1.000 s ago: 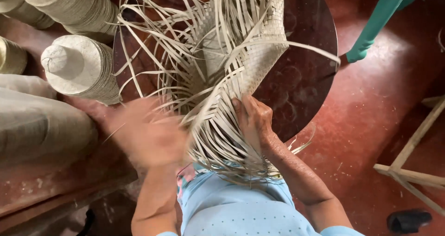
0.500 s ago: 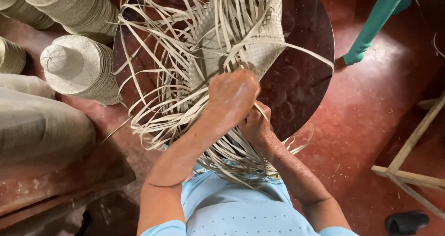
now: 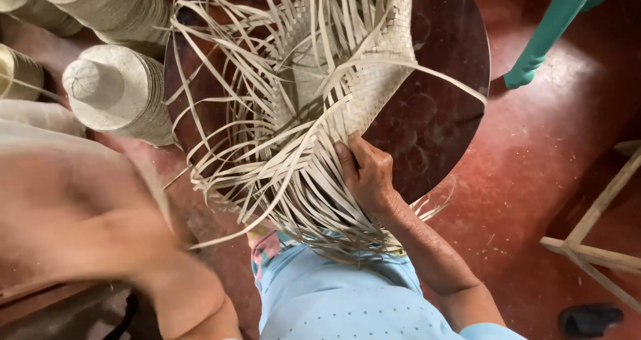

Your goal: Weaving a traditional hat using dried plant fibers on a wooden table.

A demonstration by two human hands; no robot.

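since half a second ago, the left hand [image 3: 73,213] has swung off the weaving and out to the left, now a close, blurred mass over the lower left of the view, so whether its fingers are spread or curled cannot be told and nothing can be seen in it. the right hand [image 3: 366,173] stays on the half-woven straw hat [image 3: 347,66], fingers pressed flat and close together against the plaited edge where the loose strips fan down, thumb tucked toward the weave, pinning it rather than gripping round it. the hat lies on a round dark wooden table [image 3: 441,100], its unwoven straw strands [image 3: 267,153] spraying out over the near rim and down onto the person's light blue top [image 3: 334,300]. to the left, touching the table's edge, stands a stack of finished hats [image 3: 113,93] nested one in another, crown upward; a second nested stack [image 3: 107,6] leans just behind it. a teal post [image 3: 554,26] rises from the red floor [image 3: 534,200] at upper right, with pale wooden legs [image 3: 594,240] nearby.
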